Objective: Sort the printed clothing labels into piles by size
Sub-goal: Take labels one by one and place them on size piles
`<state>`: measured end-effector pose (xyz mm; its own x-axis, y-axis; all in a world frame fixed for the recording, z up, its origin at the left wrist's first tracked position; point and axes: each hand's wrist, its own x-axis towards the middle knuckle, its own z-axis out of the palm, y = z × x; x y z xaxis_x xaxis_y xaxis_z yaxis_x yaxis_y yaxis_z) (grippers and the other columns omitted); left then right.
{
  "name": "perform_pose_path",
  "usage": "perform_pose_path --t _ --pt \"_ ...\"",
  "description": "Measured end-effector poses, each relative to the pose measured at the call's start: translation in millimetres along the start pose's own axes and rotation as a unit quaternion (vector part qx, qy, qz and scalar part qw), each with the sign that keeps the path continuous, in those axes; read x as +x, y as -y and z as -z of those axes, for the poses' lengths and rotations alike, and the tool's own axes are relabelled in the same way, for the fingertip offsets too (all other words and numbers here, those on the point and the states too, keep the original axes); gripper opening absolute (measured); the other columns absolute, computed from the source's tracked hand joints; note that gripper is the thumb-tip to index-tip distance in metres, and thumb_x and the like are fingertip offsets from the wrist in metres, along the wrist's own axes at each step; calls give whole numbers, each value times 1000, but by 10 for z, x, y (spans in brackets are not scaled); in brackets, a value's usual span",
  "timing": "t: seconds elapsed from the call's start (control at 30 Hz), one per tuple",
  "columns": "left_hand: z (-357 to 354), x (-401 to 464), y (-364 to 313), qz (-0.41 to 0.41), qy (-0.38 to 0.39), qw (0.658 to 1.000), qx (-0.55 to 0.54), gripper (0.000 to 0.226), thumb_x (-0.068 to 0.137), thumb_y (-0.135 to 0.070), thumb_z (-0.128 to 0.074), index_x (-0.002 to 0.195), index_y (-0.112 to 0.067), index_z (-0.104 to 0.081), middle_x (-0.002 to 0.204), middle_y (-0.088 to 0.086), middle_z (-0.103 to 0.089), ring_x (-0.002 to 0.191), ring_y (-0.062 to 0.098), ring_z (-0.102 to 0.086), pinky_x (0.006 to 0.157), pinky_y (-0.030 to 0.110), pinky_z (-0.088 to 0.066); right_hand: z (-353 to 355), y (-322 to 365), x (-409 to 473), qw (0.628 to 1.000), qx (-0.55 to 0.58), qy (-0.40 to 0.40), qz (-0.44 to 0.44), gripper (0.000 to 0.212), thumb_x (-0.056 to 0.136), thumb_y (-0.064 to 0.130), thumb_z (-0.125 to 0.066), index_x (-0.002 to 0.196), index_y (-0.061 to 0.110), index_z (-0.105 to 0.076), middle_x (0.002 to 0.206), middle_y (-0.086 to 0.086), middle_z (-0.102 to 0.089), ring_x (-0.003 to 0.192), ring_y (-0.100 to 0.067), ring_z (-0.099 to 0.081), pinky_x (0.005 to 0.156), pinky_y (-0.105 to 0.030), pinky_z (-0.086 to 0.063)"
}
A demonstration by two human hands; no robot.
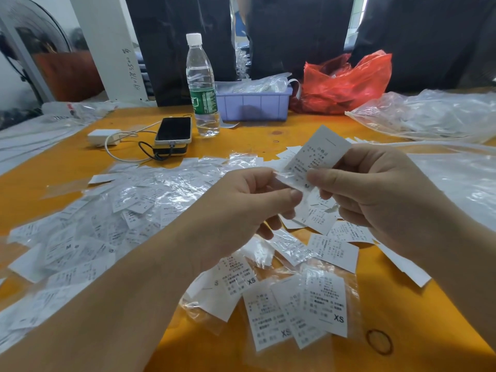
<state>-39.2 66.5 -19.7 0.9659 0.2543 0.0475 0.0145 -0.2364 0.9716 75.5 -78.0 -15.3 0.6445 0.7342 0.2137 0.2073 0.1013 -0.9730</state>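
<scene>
Labels marked XS (303,310) nearest, in a small overlapped pile on the orange table (402,312), some in clear sleeves; a dark elastic ring (379,341) just beside them on the right. To the left, a wide loose heap of labels (88,232), mixed with crinkled plastic. Above the table, left hand (241,210) and right hand (375,189) close together, both pinching one printed label (316,157), held tilted, thumb and fingers closed on its lower end. Farther back, a phone (174,130) on a power bank, a white charger (103,136), an upright water bottle (201,87), a purple bin (253,103), a red plastic bag (346,81).
</scene>
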Motion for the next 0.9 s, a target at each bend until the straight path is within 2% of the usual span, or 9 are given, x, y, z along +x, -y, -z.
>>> perform_pose_path --t 0.13,0.23,0.3,0.37,0.43,0.5,0.67,0.8,0.9 --pt "4 -13 -17 -28 -9 1000 -5 14 80 -32 -70 68 -25 -67 64 -6 -61 57 8 -53 54 20 -47 24 -6 7 1000 -20 -10 5 25 65 28 -72 86 17 -76 52 5 -56 38 -5 -31 37 -18 -27" --pt "6 8 13 -41 -41 998 9 12 84 -29 -68 73 -24 -70 63 -7 -61 55 6 -52 52 20 -46 13 19 -5 999 -28 25 -1 23 64 31 -72 84 20 -78 54 3 -57 39 -6 -31 36 -17 -27" --pt "19 19 29 -36 -58 997 30 12 83 -30 -67 74 -23 -70 62 -9 -61 54 5 -52 53 22 -47 23 51 -5 999 -22 47 -7 14 68 32 -71 72 20 -77 52 0 -53 38 -6 -28 36 -17 -26" --pt "33 24 34 -27 -64 996 56 17 77 -37 -62 76 -21 -70 62 -11 -62 54 4 -52 54 21 -47 68 71 10 999 -5 38 -5 17 73 31 -68 63 17 -71 57 -13 -46 38 -9 -24 35 -17 -24" --pt "41 22 39 -22 -62 995 70 22 74 -39 -60 78 -21 -70 63 -13 -63 54 3 -53 56 20 -47 98 66 22 1000 10 13 0 16 76 26 -67 63 16 -69 62 -16 -47 40 -10 -23 35 -18 -24" --pt "35 15 40 -21 -56 995 76 22 74 -41 -60 77 -21 -69 62 -13 -63 54 2 -53 57 19 -46 77 37 19 1000 6 9 2 15 79 20 -67 65 15 -70 61 -14 -52 40 -10 -26 35 -18 -25" --pt "23 17 42 -27 -50 996 64 17 73 -40 -62 72 -24 -69 69 -5 -64 58 5 -55 55 20 -47 -9 5 -4 1000 11 15 18 12 71 24 -68 67 14 -73 56 -5 -59 38 -8 -28 35 -17 -24" --pt "24 24 55 -30 -45 997 58 20 74 -39 -63 81 -22 -71 69 -9 -65 60 4 -57 57 20 -50 -5 -6 -8 999 21 -14 24 12 70 25 -69 66 15 -73 56 -5 -58 37 -7 -28 35 -18 -25" --pt "26 30 72 -35 -54 996 54 24 75 -40 -63 85 -20 -72 72 -6 -67 67 9 -61 58 20 -52 -21 -19 -22 1000 1 8 23 13 70 27 -70 64 15 -72 53 -1 -55 37 -7 -28 35 -19 -24"
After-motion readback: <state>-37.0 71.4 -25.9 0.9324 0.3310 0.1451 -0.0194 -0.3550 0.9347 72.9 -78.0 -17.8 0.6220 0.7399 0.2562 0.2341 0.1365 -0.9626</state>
